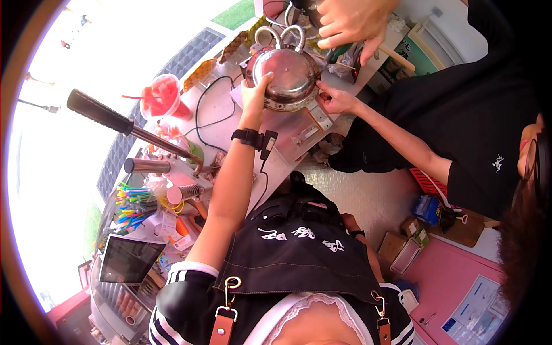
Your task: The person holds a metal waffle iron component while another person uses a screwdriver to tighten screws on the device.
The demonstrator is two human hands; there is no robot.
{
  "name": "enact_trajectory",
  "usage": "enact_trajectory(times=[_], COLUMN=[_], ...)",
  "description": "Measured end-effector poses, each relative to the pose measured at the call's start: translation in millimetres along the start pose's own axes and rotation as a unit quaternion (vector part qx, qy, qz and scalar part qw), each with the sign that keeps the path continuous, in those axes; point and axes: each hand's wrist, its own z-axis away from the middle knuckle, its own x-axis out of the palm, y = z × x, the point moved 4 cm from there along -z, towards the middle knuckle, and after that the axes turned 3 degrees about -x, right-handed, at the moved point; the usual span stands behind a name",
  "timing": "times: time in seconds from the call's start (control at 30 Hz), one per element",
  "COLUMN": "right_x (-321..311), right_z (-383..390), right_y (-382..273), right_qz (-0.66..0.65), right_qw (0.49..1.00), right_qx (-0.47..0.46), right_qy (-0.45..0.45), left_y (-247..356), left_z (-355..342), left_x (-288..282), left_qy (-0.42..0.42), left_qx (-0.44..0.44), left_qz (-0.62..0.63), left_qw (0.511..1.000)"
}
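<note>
My left hand is at the near left edge of a round, shiny metal appliance with a domed face and two looped metal tubes. Its thumb lies over the dome and the other fingers are mostly hidden at the rim. A co-worker's hand touches the right edge of the same appliance. Above it hovers the co-worker's other hand, beside a green-handled tool. My right hand hangs low beside my black apron, with its fingers hidden.
On the counter lies a black cable. A cup of red fruit, a lever press with a black grip, colourful straws and a tablet stand leftward. The co-worker stands close on the right. Boxes lie below.
</note>
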Motion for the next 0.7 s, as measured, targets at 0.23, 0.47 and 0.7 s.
enact_trajectory(times=[0.23,0.47,0.7], right_x=[1,6,3], right_z=[-3,-12,-7], right_y=[0,13,4], right_qz=[0.048,0.114,0.107], right_qw=[0.999,0.991,0.992], right_qx=[-0.014,-0.063,-0.068], right_qy=[-0.008,-0.008,-0.015], left_y=[0,1,-2], left_z=[0,3,-3], left_x=[-2,0,-3], left_qy=[0.002,0.003,0.0], left_qx=[-0.005,-0.01,0.008], left_qz=[-0.006,-0.006,-0.003], left_qw=[1.0,1.0,1.0])
